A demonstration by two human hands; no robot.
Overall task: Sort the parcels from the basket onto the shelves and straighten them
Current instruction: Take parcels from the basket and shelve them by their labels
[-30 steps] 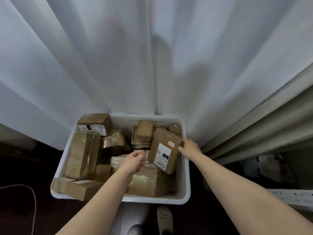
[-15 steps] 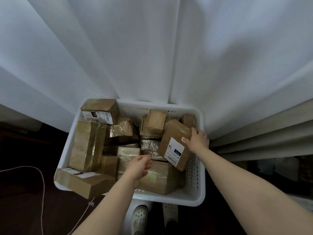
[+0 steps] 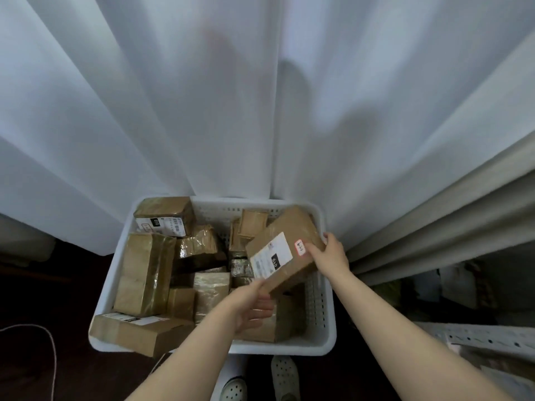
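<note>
In the right half of a white plastic basket [image 3: 289,348] with slotted walls, a brown cardboard parcel [image 3: 289,230] is held tilted above the other boxes, its far end near the basket's back right corner. Its top face is smooth and carries a white printed label [image 3: 270,259] and a small red-edged sticker [image 3: 300,248].

The right hand [image 3: 330,259] grips the parcel's right edge, thumb lying on top just beside the sticker and fingers wrapped round the side. The left hand [image 3: 249,306] is at the near lower corner, thumb against the edge and fingers curled beneath.

The rest of the basket is packed with cardboard boxes. A tall one wrapped in glossy tape [image 3: 144,273] stands at the left, and a labelled one [image 3: 165,215] sits in the back left corner. A crinkled, tape-wrapped packet [image 3: 199,241] lies between them, and a long flat box [image 3: 139,332] overhangs the front left rim.

Behind hangs a white curtain [image 3: 231,111] in soft folds, with a thicker cream drape [image 3: 434,221] to the right. A thin cord [image 3: 49,342] loops over the dark floor at the left, and a perforated metal rail [image 3: 477,338] shows at the right.
</note>
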